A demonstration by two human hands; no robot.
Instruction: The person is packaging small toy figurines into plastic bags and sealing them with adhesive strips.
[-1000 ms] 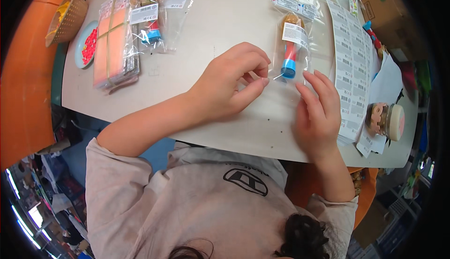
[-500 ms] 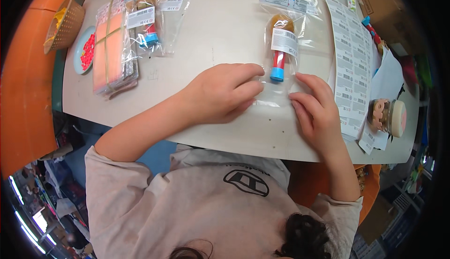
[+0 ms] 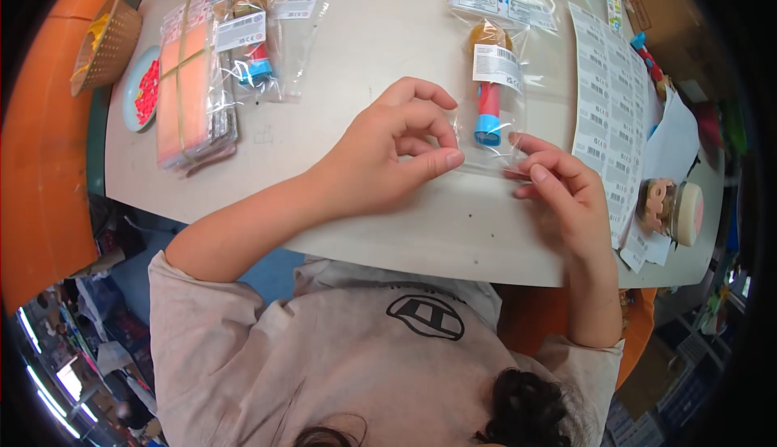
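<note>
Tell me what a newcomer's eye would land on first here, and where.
Most likely the clear bag between the left hand and right hand, showing a red-and-blue item below its white label. Next, probably the bright pinkish-red pieces on a pale blue plate at far left, beside a banded peach-coloured stack. On the right, label sheets and a lidded jar stand out too.

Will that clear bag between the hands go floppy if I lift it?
The clear bag would probably flop at its edges, as it looks thin and wrinkled. The red-and-blue handle inside looks solid, so its middle may stay stiffer.
</note>
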